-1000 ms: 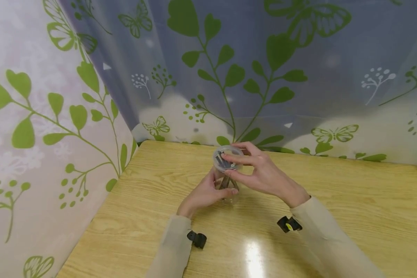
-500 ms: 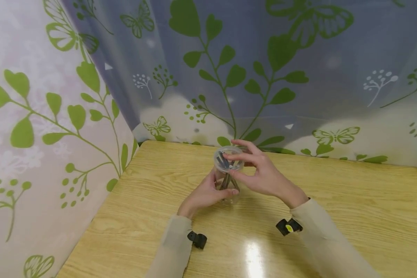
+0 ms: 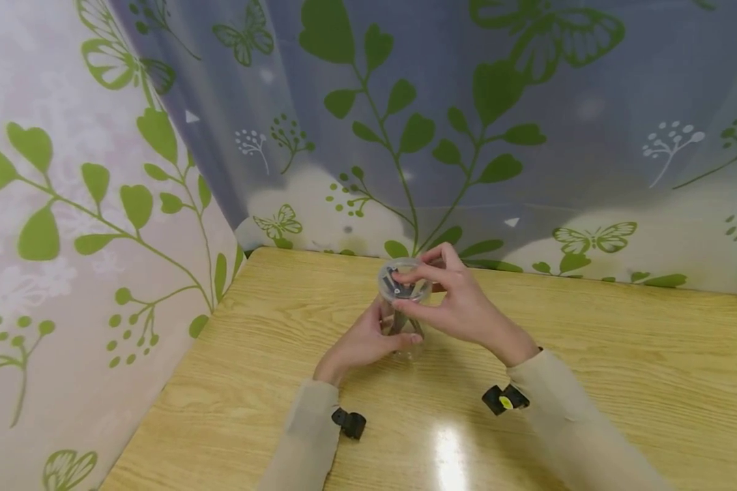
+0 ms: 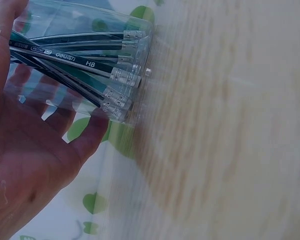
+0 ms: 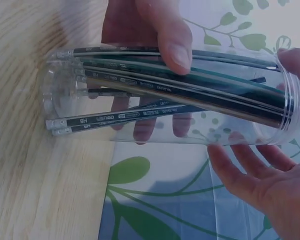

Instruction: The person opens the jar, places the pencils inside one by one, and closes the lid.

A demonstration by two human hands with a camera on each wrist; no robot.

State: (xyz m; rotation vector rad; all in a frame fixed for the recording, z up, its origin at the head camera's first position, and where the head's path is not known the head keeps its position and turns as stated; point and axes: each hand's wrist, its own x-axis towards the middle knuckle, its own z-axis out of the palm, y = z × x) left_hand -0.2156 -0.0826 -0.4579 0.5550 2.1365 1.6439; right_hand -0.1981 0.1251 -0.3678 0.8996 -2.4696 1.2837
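Observation:
A clear plastic jar (image 5: 62, 105) stands upright on the table, holding several dark green pencils (image 5: 190, 95) with silver ferrules pointing down. "HB" is printed on some of them. My left hand (image 3: 357, 342) grips the jar's lower body, thumb across the near side. The round clear lid (image 3: 389, 289) is on top. My right hand (image 3: 467, 308) holds the lid from the right, thumb at its near rim, one finger reaching over the top and others at the far rim. In the left wrist view, the left palm (image 4: 30, 160) faces the jar, fingers curving behind it.
The wood-grain table (image 3: 620, 382) spreads around the jar. A patterned curtain (image 3: 565, 157) with leaves and butterflies hangs behind the table's back edge, and a pale patterned one (image 3: 55, 293) lines the left side. Black wrist bands (image 3: 349, 423) sit over both beige sleeves.
My right hand has shifted slightly left, its fingers lifting and then bending more around the lid. The left hand and the jar have stayed in place.

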